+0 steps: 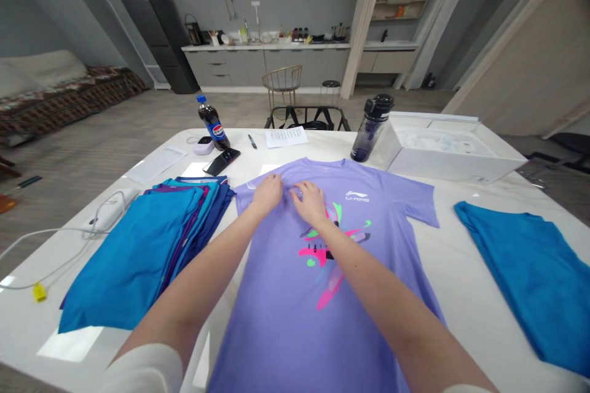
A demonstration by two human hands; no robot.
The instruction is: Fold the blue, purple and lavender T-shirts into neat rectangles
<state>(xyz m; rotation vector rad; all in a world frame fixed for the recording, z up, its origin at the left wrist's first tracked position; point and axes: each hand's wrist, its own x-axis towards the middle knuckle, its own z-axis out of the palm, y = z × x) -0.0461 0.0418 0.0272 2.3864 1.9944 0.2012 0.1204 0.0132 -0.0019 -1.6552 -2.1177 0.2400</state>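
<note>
A lilac short-sleeved T-shirt [286,295] lies spread face up on the white table [465,252], its collar pointing away from me. It has a white chest logo and a bright pink, green and black print. My left hand [270,192] is closed on the cloth near the left shoulder, fingers pressed together. Just right of it, below the collar, my right hand [310,202] rests on the shirt with bent fingers and the thumb apart. Small creases show in the cloth between the hands. My right forearm covers part of the print.
Folded blue and purple garments [138,245] are stacked at left; a folded blue garment [530,276] lies at right. Toward the back stand a cola bottle [212,124], a phone [222,161], papers [286,137], a dark drinking bottle [371,129] and a white box [442,159]. A cable [50,230] crosses the left edge.
</note>
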